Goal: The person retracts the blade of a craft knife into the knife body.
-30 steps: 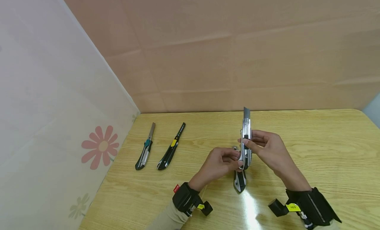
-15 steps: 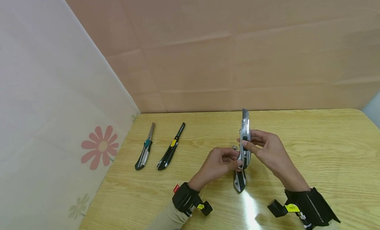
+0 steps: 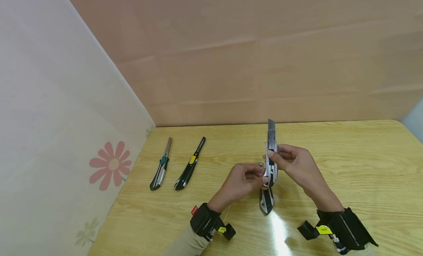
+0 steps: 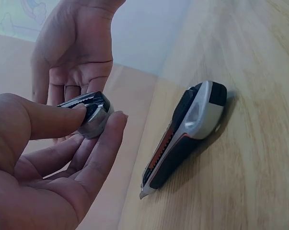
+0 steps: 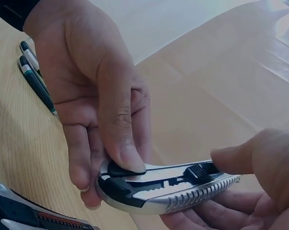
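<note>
Held knife (image 3: 271, 168) slightly further left, right thumb (image 3: 276, 158) higher

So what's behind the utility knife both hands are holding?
In the head view, another black-and-silver utility knife lies on the table behind it. Its near end and some of its far end show; the held knife and left hand cover its middle.

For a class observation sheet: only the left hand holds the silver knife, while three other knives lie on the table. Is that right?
Not quite: the right hand holds the silver knife together with the left hand, as the head view shows. Three other knives do lie on the table.
</note>
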